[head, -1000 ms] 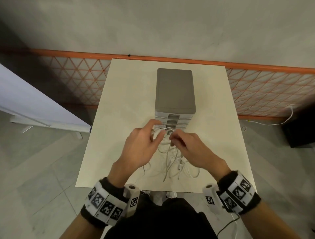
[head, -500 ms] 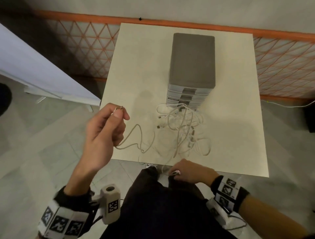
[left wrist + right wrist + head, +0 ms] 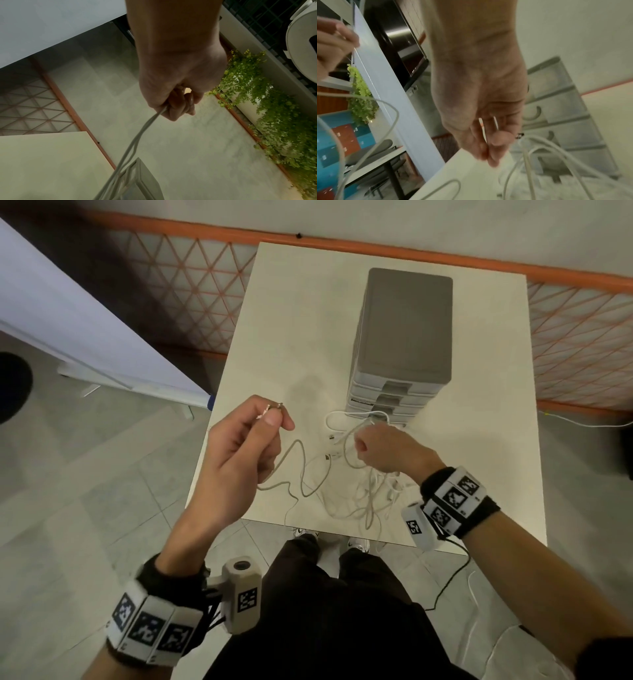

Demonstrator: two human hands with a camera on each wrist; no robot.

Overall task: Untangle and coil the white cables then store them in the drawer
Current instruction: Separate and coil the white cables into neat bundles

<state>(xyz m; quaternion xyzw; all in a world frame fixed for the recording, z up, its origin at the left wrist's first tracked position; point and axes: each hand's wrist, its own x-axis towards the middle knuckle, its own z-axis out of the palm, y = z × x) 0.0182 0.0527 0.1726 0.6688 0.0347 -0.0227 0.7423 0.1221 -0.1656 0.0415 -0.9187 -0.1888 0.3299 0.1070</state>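
The white cables (image 3: 356, 484) lie in a loose tangle on the near part of the pale surface (image 3: 281, 313), just in front of the grey drawer unit (image 3: 404, 337), with a few loops hanging over the near edge. One strand runs out of the heap to the left in slack waves and rises to the left hand (image 3: 239, 450), which is raised above the surface's near left corner. There the thumb and forefinger pinch the cable right behind its metal plug (image 3: 275, 406), which sticks out past the fingertips (image 3: 272, 419); the other fingers are curled into the palm, and the left wrist view shows two strands leaving the bottom of the closed fist. The right hand (image 3: 387, 450) is over the tangle, close to the lowest drawer front, its fingers curled down into the cables. In the right wrist view its fingertips (image 3: 498, 138) are drawn together on a thin white strand, though blur hides how firm the hold is. Several loops arch just below and beside that hand. The drawers of the unit all appear pushed in. Behind the surface runs an orange-framed lattice barrier (image 3: 191, 268), and a white board (image 3: 68, 313) leans at the left above the tiled floor (image 3: 85, 474).
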